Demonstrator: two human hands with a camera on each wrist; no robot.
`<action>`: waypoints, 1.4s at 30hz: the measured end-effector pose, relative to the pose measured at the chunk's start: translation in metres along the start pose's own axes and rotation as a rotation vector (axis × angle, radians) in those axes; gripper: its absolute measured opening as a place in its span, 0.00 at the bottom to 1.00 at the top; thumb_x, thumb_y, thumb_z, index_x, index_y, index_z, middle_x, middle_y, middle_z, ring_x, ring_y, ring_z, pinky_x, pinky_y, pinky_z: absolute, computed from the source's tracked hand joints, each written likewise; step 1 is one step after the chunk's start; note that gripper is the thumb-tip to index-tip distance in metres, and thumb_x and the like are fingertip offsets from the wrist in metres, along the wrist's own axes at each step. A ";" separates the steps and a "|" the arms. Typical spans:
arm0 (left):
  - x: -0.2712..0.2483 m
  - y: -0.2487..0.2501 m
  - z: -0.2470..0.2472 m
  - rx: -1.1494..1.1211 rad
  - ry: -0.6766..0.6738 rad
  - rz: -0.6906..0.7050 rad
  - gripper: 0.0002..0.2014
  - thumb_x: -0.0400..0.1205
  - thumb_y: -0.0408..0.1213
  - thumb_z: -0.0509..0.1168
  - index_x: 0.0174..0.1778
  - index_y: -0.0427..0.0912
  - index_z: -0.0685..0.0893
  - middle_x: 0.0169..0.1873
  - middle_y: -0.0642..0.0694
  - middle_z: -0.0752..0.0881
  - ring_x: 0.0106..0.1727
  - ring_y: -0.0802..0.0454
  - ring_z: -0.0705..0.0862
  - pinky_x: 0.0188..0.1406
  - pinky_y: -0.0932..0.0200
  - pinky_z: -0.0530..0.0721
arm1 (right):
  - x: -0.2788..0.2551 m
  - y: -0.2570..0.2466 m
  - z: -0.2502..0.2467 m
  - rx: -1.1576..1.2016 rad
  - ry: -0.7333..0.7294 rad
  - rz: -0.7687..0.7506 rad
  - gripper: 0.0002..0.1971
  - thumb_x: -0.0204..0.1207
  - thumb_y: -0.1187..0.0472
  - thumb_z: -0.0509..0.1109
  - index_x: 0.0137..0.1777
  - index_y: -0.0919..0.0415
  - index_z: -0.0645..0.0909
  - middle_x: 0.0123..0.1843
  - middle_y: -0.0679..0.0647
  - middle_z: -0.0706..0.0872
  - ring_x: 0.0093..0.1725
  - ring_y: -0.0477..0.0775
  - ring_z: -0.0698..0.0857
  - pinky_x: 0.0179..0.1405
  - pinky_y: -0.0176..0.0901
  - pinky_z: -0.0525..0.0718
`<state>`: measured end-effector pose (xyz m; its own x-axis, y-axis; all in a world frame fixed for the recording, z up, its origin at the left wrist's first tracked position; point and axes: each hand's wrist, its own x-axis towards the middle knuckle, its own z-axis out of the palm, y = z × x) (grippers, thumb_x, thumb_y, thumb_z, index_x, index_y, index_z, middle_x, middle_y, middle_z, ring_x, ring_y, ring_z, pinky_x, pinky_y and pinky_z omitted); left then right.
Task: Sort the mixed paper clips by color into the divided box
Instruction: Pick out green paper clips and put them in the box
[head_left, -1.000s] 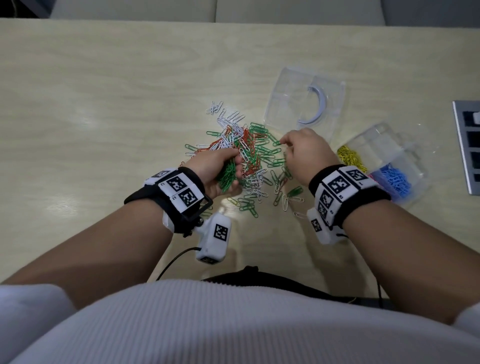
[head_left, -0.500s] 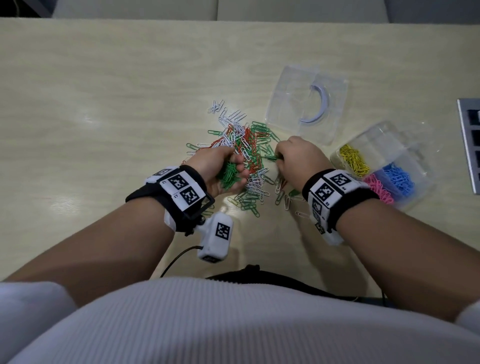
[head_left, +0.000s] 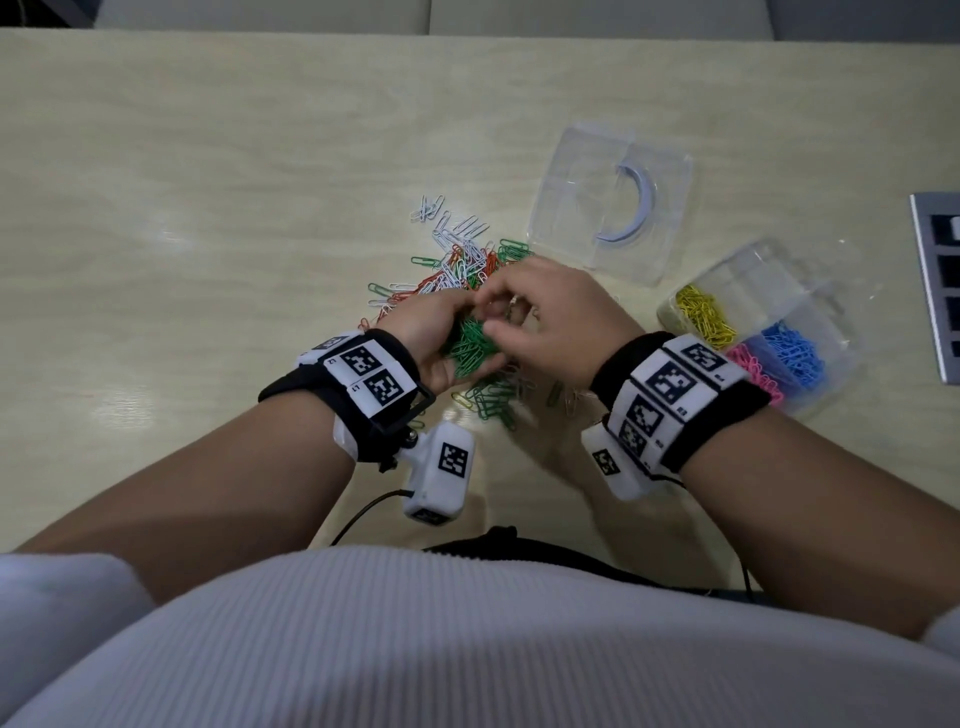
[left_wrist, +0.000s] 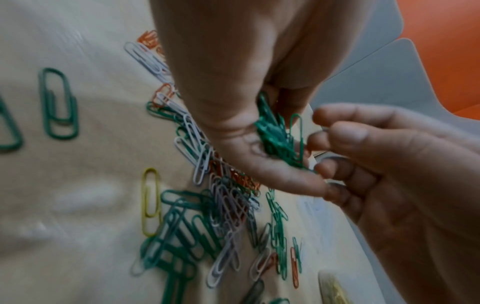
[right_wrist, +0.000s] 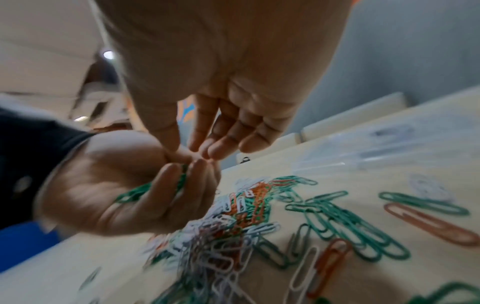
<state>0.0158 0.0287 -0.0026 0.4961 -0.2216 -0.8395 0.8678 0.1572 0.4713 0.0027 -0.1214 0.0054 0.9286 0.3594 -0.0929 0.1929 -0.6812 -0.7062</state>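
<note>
The left hand is cupping a bunch of green wire paper clips, fingers curled round them, above the light wooden table. The right hand is reaching into that bunch, thumb and fingertips drawn together at the green clips; whether they are pinching a clip cannot be told. Under both hands is lying the mixed pile of green, white and orange paper clips, with one loose yellow paper clip beside it. The clear plastic divided box is sitting on the table to the right, well apart from the pile, holding yellow clips, pink clips and blue clips in separate compartments. The clear plastic lid is lying flat beyond the pile.
</note>
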 end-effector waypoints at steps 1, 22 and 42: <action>0.000 0.000 -0.001 -0.012 0.005 -0.013 0.14 0.87 0.39 0.55 0.43 0.37 0.81 0.31 0.41 0.85 0.29 0.49 0.86 0.26 0.58 0.88 | 0.002 0.005 -0.002 0.027 0.066 0.045 0.09 0.75 0.61 0.70 0.55 0.53 0.84 0.51 0.47 0.80 0.44 0.43 0.81 0.47 0.30 0.76; -0.005 -0.001 -0.006 -0.002 -0.024 0.005 0.09 0.86 0.35 0.58 0.48 0.37 0.84 0.32 0.43 0.87 0.37 0.48 0.90 0.30 0.58 0.89 | 0.010 0.044 0.010 -0.413 -0.118 0.500 0.12 0.79 0.67 0.64 0.62 0.63 0.78 0.62 0.63 0.77 0.60 0.64 0.80 0.56 0.49 0.79; -0.001 -0.007 0.007 -0.026 -0.084 -0.029 0.28 0.89 0.52 0.46 0.47 0.32 0.82 0.36 0.35 0.85 0.32 0.44 0.86 0.31 0.53 0.88 | -0.005 -0.012 0.001 0.000 0.000 0.090 0.03 0.75 0.56 0.72 0.43 0.54 0.86 0.39 0.44 0.83 0.39 0.43 0.79 0.39 0.31 0.75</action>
<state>0.0091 0.0213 -0.0030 0.4727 -0.3065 -0.8262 0.8812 0.1739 0.4396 -0.0044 -0.1147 0.0134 0.9422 0.2963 -0.1562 0.1085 -0.7111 -0.6946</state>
